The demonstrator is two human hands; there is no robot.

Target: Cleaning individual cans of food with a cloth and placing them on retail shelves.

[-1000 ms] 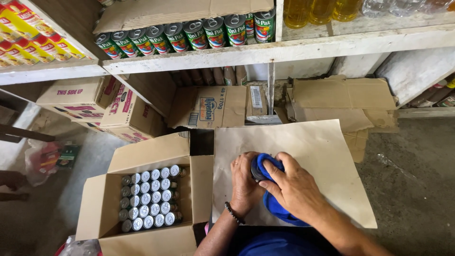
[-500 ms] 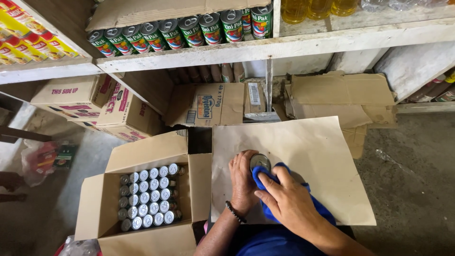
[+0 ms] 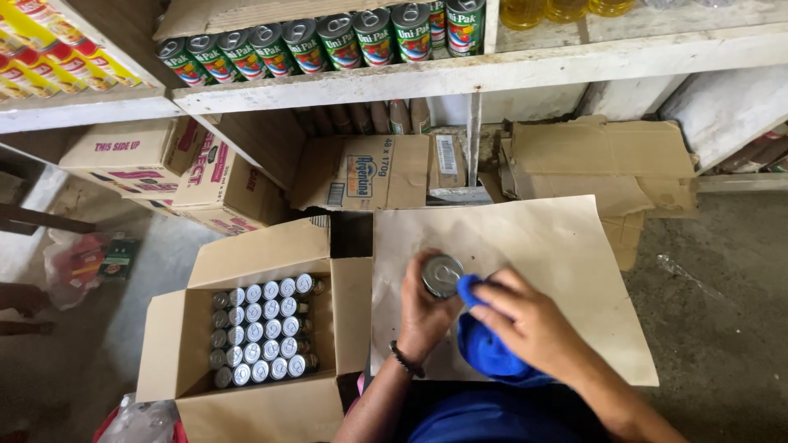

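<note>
While the left hand (image 3: 427, 316) gripped a small can (image 3: 442, 275) at mid-frame, the right hand (image 3: 529, 324) clutched a blue cloth (image 3: 488, 349) — pressed against the can's rim. Lower left sat an open carton (image 3: 246, 402) of cans.

Two hands are in view, the left hand (image 3: 423, 316) and the right hand (image 3: 525, 324), with one silver-topped can (image 3: 442, 275) and one blue cloth (image 3: 488, 349) between them. One open cardboard box (image 3: 246, 394) holds small cans (image 3: 263, 330) in rows; about twenty-eight tops show, though the far corner is shaded. On the shelf (image 3: 460, 70) above stand nine green-labelled cans (image 3: 341, 39) in a row, and three bottles of yellow oil (image 3: 566, 10) beside them. One flat sheet of cardboard (image 3: 558, 254) lies under the hands. One plastic bag (image 3: 78, 267) lies on the floor at left.
</note>
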